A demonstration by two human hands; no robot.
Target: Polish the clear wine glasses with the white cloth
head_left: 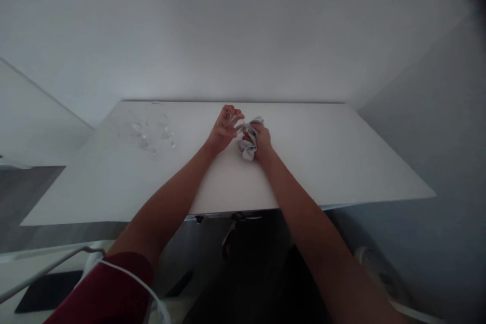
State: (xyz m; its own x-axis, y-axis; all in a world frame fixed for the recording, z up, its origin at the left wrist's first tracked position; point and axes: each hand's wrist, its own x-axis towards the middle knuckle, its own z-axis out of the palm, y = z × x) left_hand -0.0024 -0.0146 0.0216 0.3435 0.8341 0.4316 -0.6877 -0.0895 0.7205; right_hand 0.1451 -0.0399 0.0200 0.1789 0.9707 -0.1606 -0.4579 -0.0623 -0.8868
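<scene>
- A dark red sleeve (110, 288) is closest, at the bottom left, with one white cord (133, 276) lying across it.
- Two bare arms reach out from there to one white table (341, 162).
- There are two hands and one cloth (247, 151).
- The cloth is gray-white, all bunched up, and sits in the middle of the table, a bit toward the far edge.
- Its long way runs from the person toward the wall (243, 35).
- The right hand (262, 140) is closed around the cloth and presses it on the table.
- The left hand (224, 131) is half open with bent fingers; its fingertips meet the far end of the cloth, but I cannot tell if they pinch it.
- Some clear shiny things (150, 136) lie on the left side of the table, well apart from the hands, too faint to count.
</scene>
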